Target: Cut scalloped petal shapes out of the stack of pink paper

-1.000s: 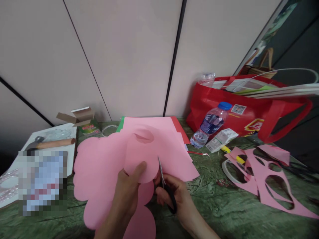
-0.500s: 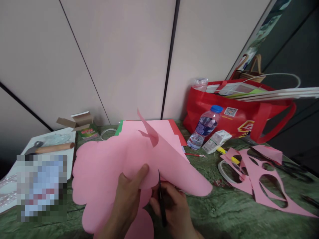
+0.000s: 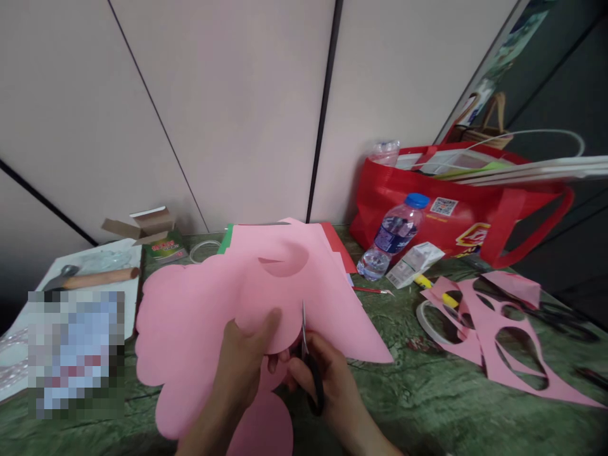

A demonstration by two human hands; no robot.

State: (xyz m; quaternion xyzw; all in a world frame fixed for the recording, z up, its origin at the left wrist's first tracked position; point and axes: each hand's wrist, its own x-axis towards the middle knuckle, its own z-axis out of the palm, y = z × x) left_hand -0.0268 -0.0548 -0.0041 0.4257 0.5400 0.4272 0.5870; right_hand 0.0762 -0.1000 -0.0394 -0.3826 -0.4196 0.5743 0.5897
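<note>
My left hand (image 3: 247, 354) pinches a sheet of pink paper (image 3: 270, 297), its thumb on top near a rounded cut edge. In my right hand (image 3: 327, 373) is a pair of scissors (image 3: 313, 380) with black handles, its blades at the curved edge of the sheet. To the right of the blades the offcut side of the sheet spreads out to a point. Below and left of my left hand lies a large pink scalloped paper shape (image 3: 185, 316). Part of that shape is hidden behind my left forearm.
Behind the work lies a stack with red paper (image 3: 338, 247) at its side. On the right are a water bottle (image 3: 392, 234), a small white carton (image 3: 415, 263), a red bag (image 3: 427, 196) and pink paper scraps (image 3: 489, 329). A hammer (image 3: 95, 278) rests on a board at left.
The pink sheet has flattened; its curled strip that stuck up has dropped back, and its right part lies lower. The scissors have turned slightly in my right hand, the blade now showing more.
</note>
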